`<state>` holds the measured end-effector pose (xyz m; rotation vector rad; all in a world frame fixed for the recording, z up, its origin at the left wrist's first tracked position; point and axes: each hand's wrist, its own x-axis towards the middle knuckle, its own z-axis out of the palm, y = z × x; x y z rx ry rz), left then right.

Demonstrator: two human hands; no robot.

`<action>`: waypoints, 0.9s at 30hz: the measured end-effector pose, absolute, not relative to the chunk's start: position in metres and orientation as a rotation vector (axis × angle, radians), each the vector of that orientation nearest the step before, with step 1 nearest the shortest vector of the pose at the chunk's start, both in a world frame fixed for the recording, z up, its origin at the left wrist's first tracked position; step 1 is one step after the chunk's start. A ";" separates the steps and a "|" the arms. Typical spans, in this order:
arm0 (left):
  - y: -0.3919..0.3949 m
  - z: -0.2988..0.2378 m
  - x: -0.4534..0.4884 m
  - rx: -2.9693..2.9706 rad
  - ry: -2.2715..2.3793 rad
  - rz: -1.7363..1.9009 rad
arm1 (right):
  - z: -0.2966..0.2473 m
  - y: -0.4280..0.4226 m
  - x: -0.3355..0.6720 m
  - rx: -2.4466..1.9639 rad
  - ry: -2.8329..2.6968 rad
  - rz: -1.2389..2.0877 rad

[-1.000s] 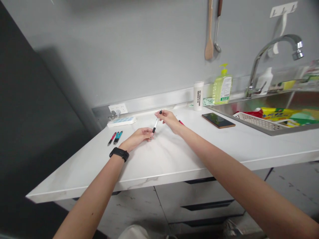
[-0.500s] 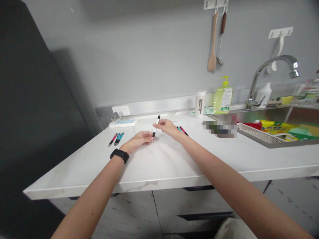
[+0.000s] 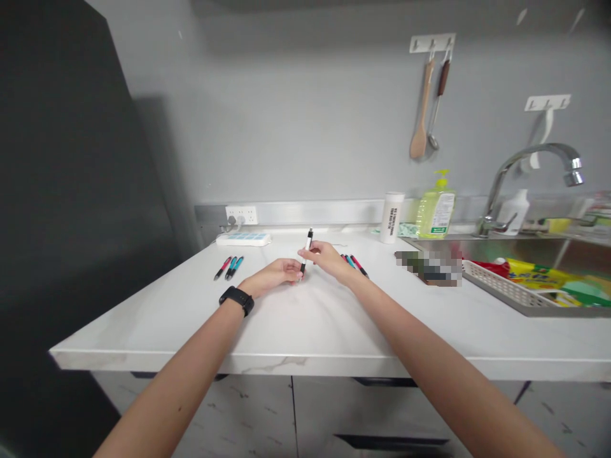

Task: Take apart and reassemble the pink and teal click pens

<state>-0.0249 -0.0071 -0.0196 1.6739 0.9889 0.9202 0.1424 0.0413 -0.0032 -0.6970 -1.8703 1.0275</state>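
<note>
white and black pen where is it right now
Head view, centre: the white and black pen stands nearly upright over the countertop, pinched between the left hand and the right hand.

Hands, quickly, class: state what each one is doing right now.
Left hand: shut on the pen at its lower end.
Right hand: shut on the same pen, higher up.
</note>
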 end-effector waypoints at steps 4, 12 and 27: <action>-0.012 -0.016 -0.021 1.695 0.966 0.904 | -0.006 0.045 0.144 -0.612 -1.789 1.127; -0.006 -0.020 -0.023 1.725 0.927 0.892 | -0.009 0.048 0.146 -0.613 -1.747 1.078; -0.006 -0.020 -0.029 1.683 0.819 0.904 | -0.005 0.048 0.157 -0.373 -1.618 1.524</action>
